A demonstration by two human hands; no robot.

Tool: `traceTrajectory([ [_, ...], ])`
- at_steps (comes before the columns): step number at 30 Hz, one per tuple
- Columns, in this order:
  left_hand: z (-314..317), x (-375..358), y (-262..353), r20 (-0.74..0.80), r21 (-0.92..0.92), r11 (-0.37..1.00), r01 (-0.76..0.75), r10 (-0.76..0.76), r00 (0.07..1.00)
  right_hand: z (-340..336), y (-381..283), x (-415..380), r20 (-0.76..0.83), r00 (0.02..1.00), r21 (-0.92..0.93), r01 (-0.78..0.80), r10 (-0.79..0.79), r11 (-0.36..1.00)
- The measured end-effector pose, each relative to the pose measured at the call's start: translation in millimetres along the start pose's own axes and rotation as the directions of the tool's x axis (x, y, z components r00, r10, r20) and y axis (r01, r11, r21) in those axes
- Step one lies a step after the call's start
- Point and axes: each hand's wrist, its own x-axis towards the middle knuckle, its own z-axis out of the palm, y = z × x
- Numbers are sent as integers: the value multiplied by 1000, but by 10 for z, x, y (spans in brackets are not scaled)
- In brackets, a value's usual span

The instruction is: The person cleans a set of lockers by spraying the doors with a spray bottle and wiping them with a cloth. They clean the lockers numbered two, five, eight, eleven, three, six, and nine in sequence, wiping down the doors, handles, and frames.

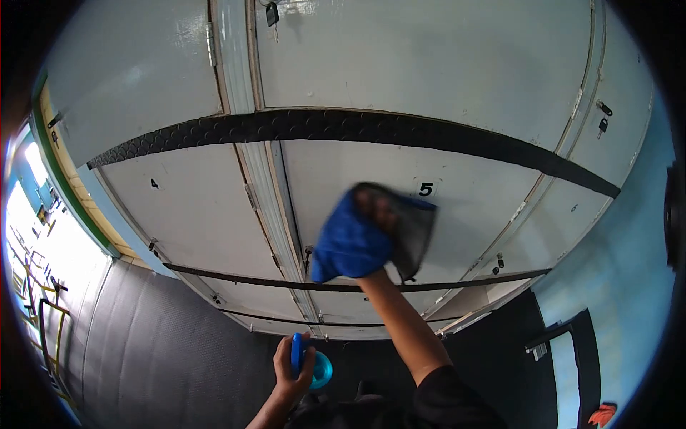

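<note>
My right hand (pixel 377 209) presses a blue and grey cloth (pixel 351 239) against the pale locker door (pixel 486 207) marked 5. The cloth is blurred, and its folds cover part of the hand. Lower down, near my body, my left hand (pixel 286 373) is closed around what looks like a spray bottle (pixel 323 370), with a blue top and a turquoise round body seen from above. My left hand is apart from the lockers.
Black textured strips (pixel 321 126) run across the lockers. Keys (pixel 272 16) hang from a lock above, and more keys (pixel 603 127) hang at the right. Grey matting (pixel 164 343) covers the floor. An orange cloth-like item (pixel 604 413) lies at lower right by the blue wall (pixel 622 286).
</note>
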Motion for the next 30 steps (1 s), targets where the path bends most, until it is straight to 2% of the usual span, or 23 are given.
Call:
traceTrajectory([
  [1,-28,-20,-54,10,0,1000,3,-3,1000,-72,-170,35,12,998,175,65,-68,982],
  [2,-58,-61,-109,-14,-36,998,54,-54,998,-127,-281,53,25,998,170,60,-65,984],
  [4,-70,-159,-185,-26,-76,990,116,-119,993,-217,-404,121,267,903,550,145,-338,822],
  [5,-65,-179,-210,-24,-88,985,149,-151,988,-289,-431,236,276,902,545,138,-333,827],
  [6,-53,-175,-220,-19,-100,979,176,-179,984,-363,-430,389,588,758,773,-425,-282,471],
  [7,-41,-166,-208,-1,-67,987,148,-148,989,-399,-386,462,766,499,531,-847,-405,-38],
  [8,-5,-161,-204,14,-68,987,145,-144,989,-369,-311,360,772,501,530,-847,-391,-38],
  [11,63,-139,-180,57,-47,990,135,-133,990,-3,-10,-293,626,769,728,-636,-129,-255],
  [12,88,-125,-164,85,-32,992,119,-116,990,178,309,-508,362,928,809,-264,-92,525],
  [13,125,-114,-146,111,-20,994,104,-101,989,257,718,-686,124,949,245,254,-290,936],
  [15,183,-92,-94,121,-26,993,113,-109,987,-55,1262,-638,124,991,454,-17,-44,891],
  [16,196,-84,-67,133,-31,992,121,-115,984,-295,1467,-556,-48,999,220,24,-14,975],
  [17,196,-82,-40,124,-28,992,124,-119,985,-253,1691,-881,-33,979,192,-189,199,963],
  [18,181,-80,-14,116,-28,990,136,-132,984,-147,1973,-1010,145,703,404,-684,696,607],
  [19,156,-77,-6,107,-27,989,148,-145,984,-97,1930,-1005,152,703,412,-684,694,602],
  [20,122,-88,-28,97,-20,989,150,-147,984,-49,1870,-993,296,731,573,-651,614,498],
  [22,20,-136,-96,67,-5,988,155,-154,986,41,1721,-982,500,786,789,-587,364,184],
  [24,-105,-164,-128,49,31,989,144,-146,988,110,1552,-964,553,832,822,-535,48,-193],
  [26,-251,-217,-196,32,66,988,140,-142,989,167,1345,-970,448,857,666,-511,-256,-543],
  [28,-385,-269,-310,15,123,979,166,-169,986,202,1136,-993,215,857,365,-515,-468,-776],
  [30,-495,-300,-356,2,125,980,157,-158,987,1053,610,-1884,361,860,189,-445,-360,-875],
])
